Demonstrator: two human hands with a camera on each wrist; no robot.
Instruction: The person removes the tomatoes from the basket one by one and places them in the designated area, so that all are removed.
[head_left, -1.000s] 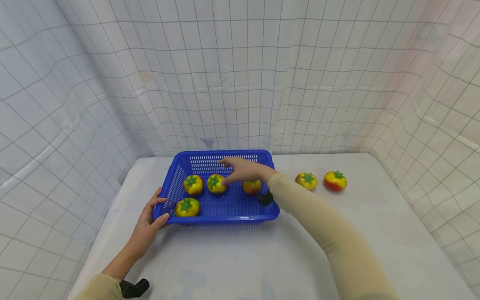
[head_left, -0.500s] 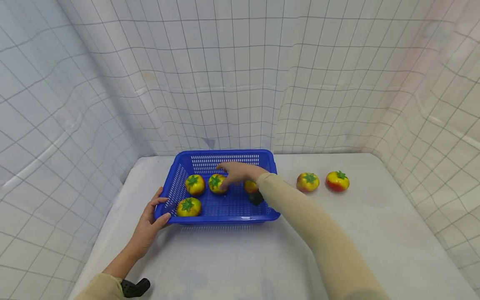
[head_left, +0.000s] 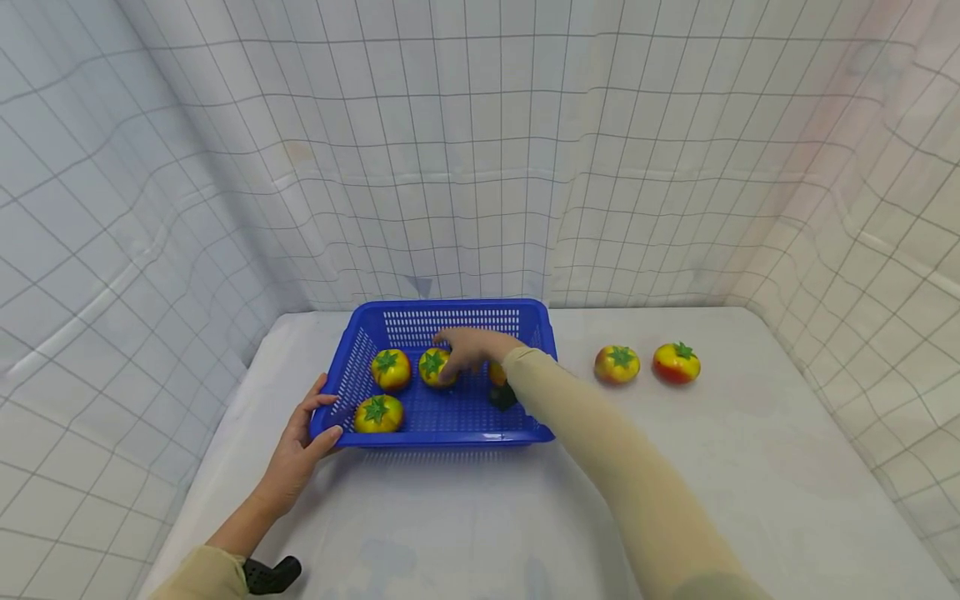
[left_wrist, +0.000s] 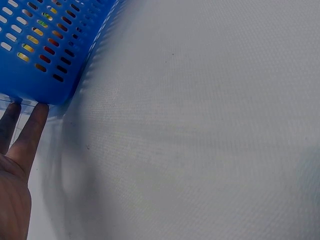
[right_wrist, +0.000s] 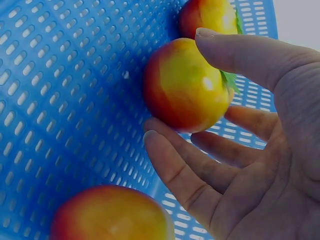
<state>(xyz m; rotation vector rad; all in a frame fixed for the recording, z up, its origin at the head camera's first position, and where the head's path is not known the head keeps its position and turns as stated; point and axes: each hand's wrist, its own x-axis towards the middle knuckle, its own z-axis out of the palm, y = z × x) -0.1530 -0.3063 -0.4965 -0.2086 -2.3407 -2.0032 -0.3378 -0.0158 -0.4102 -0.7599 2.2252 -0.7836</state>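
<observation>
Yellow-red fruit (head_left: 432, 364) with the green leafy top is inside the blue basket (head_left: 450, 439), around the middle. Right grip (head_left: 478, 346) is over it, thumb and fingers spread around it, though I honestly can't tell if they touch. Left grip (head_left: 294, 458) is pinching the basket's front-left corner, thumb on the rim. Two more fruits (head_left: 378, 414) are in the basket's left part, plus one (head_left: 497, 372) mostly hidden by the right arm. Another pair (head_left: 677, 363) sits on the white bench (head_left: 480, 517), right of the basket.
</observation>
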